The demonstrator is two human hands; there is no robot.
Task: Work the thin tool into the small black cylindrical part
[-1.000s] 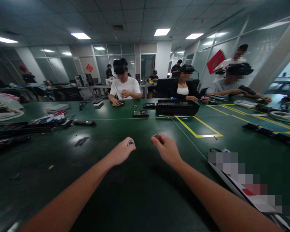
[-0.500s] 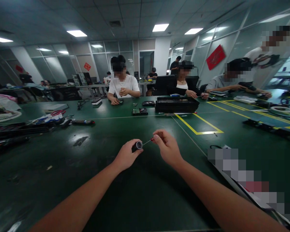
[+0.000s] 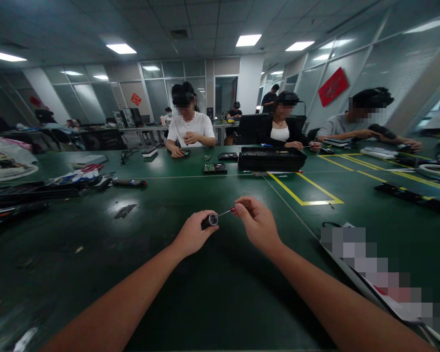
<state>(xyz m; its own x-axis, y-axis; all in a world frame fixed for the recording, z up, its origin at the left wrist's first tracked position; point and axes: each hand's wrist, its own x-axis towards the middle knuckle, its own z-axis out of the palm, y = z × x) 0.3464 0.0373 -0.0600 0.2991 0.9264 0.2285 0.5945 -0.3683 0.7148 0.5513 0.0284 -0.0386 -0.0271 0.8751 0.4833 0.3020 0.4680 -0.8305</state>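
My left hand [image 3: 194, 233] is closed around a short black cylinder [image 3: 209, 221] that looks like a small flashlight. Its round, silver-rimmed end faces me. Pinched in the fingers of my right hand [image 3: 258, 222] is a thin screwdriver [image 3: 225, 212] with a red handle, most of it hidden by the fingers. The metal shaft points left, its tip at the upper rim of the cylinder; I cannot tell whether it touches. Both hands are held above the green table [image 3: 220, 303].
A black open box [image 3: 272, 161] and a hard drive [image 3: 215, 168] lie across the table. Scissors [image 3: 91, 167] and other tools are piled at left. On the right lie yellow tape [image 3: 320, 202] and a blurred-out flat item [image 3: 374, 274]. Several people sit opposite.
The view has turned slightly left, so the surroundings sit further right. The standing person at far right has largely left the picture. Both hands keep nearly the same hold.
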